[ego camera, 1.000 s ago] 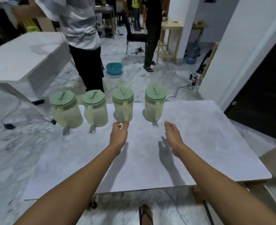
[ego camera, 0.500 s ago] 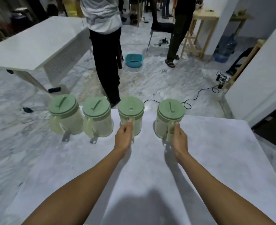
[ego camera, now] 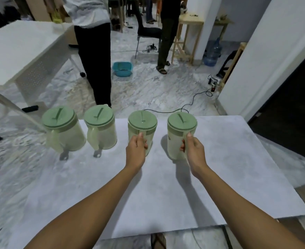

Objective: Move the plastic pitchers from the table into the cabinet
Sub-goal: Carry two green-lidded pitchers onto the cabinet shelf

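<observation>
Several pale green plastic pitchers with green lids stand in a row along the far edge of the grey table point(ego camera: 166, 194). My left hand point(ego camera: 136, 150) is wrapped around the handle of the third pitcher point(ego camera: 142, 125). My right hand point(ego camera: 193, 150) grips the handle of the fourth pitcher point(ego camera: 176, 139), the rightmost one. The first pitcher point(ego camera: 63, 132) and the second pitcher point(ego camera: 101, 128) stand untouched to the left, handles facing me. No cabinet is clearly in view.
A person in black trousers point(ego camera: 96, 69) stands just beyond the table. A white table point(ego camera: 13, 51) is at far left, a teal basin point(ego camera: 122, 69) and a cable point(ego camera: 187, 106) lie on the marble floor. A white wall point(ego camera: 264, 60) and dark opening point(ego camera: 291, 114) are at right.
Both hands reached forward from open above the table and closed on the handles of the two right-hand pitchers. The view moved closer.
</observation>
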